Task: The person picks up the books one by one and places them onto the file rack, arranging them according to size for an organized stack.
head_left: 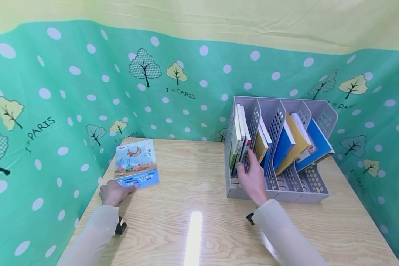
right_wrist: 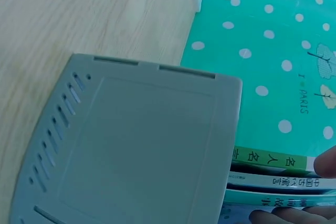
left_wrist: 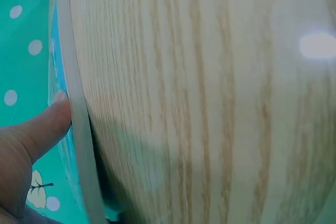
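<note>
A picture book [head_left: 136, 160] with a blue lower band lies at the table's left side. My left hand [head_left: 114, 193] holds it by its near left corner. In the left wrist view the thumb [left_wrist: 52, 119] presses the book's cover [left_wrist: 68, 153]; the other fingers are hidden. At the grey file organizer [head_left: 279, 195], my right hand [head_left: 253, 181] reaches into the leftmost compartment and grips thin books [head_left: 240, 129] standing there. The right wrist view has the thumb [right_wrist: 326, 162] at a green spine [right_wrist: 273, 158] and fingertips [right_wrist: 268, 217] at the far side of the stack.
Several more books stand in the other compartments, among them a blue book [head_left: 284, 142], a yellow book [head_left: 293, 142] and a leaning blue book [head_left: 316, 146]. A green dotted curtain [head_left: 193, 111] encloses the wooden table [head_left: 186, 177] behind and at both sides.
</note>
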`<state>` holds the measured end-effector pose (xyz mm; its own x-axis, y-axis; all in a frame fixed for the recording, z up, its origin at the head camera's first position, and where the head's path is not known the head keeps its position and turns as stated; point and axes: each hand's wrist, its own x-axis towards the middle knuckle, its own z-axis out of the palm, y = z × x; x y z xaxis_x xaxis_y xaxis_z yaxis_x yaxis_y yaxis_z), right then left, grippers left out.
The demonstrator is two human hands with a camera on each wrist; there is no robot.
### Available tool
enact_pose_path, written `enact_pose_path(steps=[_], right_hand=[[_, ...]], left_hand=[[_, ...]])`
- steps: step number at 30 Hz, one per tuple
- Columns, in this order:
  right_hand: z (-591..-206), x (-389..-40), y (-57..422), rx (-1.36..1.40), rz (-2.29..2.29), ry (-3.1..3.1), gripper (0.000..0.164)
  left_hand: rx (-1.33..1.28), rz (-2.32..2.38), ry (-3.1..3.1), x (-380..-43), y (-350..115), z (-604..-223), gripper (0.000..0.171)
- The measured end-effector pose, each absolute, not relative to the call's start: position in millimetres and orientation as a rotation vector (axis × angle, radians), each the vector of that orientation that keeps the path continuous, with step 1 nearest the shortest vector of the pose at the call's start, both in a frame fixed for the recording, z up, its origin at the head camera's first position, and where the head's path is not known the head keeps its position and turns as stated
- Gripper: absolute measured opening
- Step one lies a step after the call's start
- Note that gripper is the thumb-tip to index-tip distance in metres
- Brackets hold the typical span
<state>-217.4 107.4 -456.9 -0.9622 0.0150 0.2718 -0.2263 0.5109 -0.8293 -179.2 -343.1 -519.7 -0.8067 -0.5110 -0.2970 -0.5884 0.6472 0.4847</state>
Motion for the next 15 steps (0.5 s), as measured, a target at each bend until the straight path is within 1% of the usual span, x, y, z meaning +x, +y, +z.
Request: enact_pose_path(steps=[4, 8, 12, 15], right_hand=[[-456, -211, 110, 0.163, 1.431, -2.557, 0.063], [-457, -206, 112, 0.157, 1.425, -2.587, 0.064], [-456, -199, 114, 0.148, 1.412, -2.599, 0.065], [-454, -194, 116, 0.161, 1.398, -2.593, 0.065]], left_hand=[[-0.925, 0.94, 2.708, -178, -344, -517, 0.091], [-0.929, 1.069, 2.662, -175, -344, -515, 0.089], [-0.924, 1.219, 2.643, -172, -341, -516, 0.083], [-0.899, 1.306, 2.654, -169, -338, -516, 0.075]])
